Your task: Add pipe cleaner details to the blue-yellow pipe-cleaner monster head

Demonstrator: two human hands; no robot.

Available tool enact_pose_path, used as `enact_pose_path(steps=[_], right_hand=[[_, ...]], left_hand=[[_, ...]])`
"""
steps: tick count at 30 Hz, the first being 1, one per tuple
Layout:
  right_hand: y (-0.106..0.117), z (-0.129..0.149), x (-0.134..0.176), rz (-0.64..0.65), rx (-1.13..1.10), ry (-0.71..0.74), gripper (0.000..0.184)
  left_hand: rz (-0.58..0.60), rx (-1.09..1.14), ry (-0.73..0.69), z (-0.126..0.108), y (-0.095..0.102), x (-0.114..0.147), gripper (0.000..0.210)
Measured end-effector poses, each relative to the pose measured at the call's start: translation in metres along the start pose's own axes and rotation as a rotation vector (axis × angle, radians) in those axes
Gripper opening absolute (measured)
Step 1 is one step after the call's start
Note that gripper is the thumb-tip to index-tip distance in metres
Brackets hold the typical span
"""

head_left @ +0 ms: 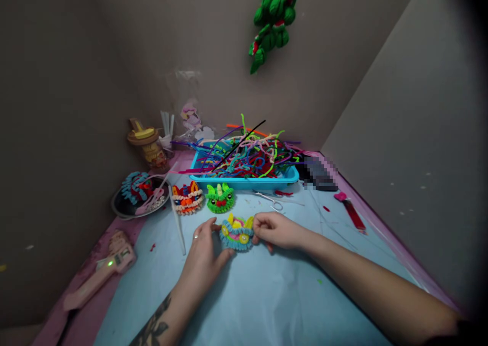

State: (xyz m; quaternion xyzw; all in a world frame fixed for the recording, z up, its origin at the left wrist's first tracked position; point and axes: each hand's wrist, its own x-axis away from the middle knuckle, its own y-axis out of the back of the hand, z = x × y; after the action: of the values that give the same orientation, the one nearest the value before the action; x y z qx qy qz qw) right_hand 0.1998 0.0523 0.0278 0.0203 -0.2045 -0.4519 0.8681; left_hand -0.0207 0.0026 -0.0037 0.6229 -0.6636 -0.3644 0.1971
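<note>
A small pipe-cleaner lion-dance head [237,233] in blue, yellow and pink sits low over the table, between both hands. My left hand [204,249] curls round its left side, fingertips at the left edge and thumb by the lower rim. Closed in a pinch, my right hand [275,230] grips the head's right edge beside a yellow ear. What lies between those right fingertips is hidden. Just behind stand two similar heads, a green one [220,198] and an orange one [187,198].
A blue tray [244,183] heaped with pipe cleaners stands at the back. Scissors [271,199] lie before it. A glue stick [177,224], a metal bowl [131,214] and a pink glue gun [102,275] with a green light are leftward. A phone [321,174] lies right.
</note>
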Motion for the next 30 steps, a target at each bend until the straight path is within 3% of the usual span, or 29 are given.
enact_pose_path(steps=[4, 14, 20, 30], right_hand=[[0.001, -0.005, -0.008, -0.180, -0.024, 0.088, 0.011], [0.006, -0.019, -0.015, -0.351, 0.141, 0.297, 0.011], [0.004, -0.021, -0.016, -0.361, 0.257, 0.350, 0.034], [0.003, -0.022, -0.015, -0.379, 0.361, 0.382, 0.038]], left_hand=[[0.015, -0.009, 0.039, -0.001, 0.002, 0.000, 0.066], [-0.021, -0.022, -0.052, 0.003, 0.005, -0.001, 0.064], [0.001, -0.008, -0.078, 0.002, -0.001, 0.000, 0.068], [-0.007, -0.003, -0.062, 0.003, -0.003, 0.001, 0.066]])
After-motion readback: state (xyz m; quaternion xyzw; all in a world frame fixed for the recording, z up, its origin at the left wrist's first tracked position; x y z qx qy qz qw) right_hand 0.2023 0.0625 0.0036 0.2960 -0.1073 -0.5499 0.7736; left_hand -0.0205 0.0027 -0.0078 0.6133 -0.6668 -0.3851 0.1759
